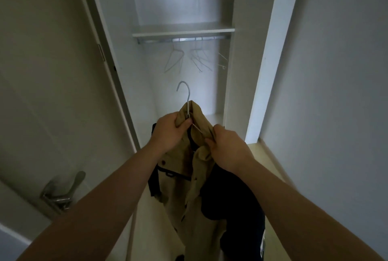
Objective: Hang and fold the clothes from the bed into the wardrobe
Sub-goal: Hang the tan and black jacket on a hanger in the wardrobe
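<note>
Fitting tan shirt (195, 181) onto hanger (185, 97): left hand (170, 132) grips collar and neck, right hand (225, 147) pinches shoulder; rail (182, 39) at 12 o'clock.

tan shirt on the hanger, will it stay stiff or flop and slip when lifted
Probably floppy: the tan shirt droops in loose folds. Likely light, since the cloth looks thin. Bunched on the wire hanger, it might slip off.
</note>
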A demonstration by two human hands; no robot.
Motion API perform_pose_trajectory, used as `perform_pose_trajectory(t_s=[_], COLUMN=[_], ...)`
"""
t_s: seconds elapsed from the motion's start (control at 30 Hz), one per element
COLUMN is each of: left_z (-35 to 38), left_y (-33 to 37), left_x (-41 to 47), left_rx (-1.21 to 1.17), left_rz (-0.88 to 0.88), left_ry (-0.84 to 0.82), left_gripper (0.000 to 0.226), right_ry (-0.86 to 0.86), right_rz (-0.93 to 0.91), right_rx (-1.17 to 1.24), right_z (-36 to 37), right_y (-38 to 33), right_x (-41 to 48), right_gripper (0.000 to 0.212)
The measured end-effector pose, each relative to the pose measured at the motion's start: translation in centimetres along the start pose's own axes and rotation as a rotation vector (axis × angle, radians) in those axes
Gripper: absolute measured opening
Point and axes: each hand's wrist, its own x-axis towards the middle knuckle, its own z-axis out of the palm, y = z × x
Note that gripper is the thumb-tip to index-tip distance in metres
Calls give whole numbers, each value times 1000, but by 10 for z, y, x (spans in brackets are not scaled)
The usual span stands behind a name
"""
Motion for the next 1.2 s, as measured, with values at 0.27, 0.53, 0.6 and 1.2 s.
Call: perform_pose_trajectory(t_s=[0.27,0.53,0.6,1.2], left_z=[-11,-16,-16,-5], left_y=[-105,-167,-180,-332], left_x=[157,302,337,662], left_rx=[74,-269,-371,43], left_rz=[-195,-313,-340,-477], left_ry=[21,-67,-83,179], left_gripper=[17,39,58,18], right_ry=[-17,-51,-73,-633], right_rz=[71,137,114,-207], right_rx=[-12,-4,10,602], right_z=[66,114,128,201], right_y=[-8,-6,-4,29], right_x=[177,341,381,753], right_gripper=[16,24,22,32])
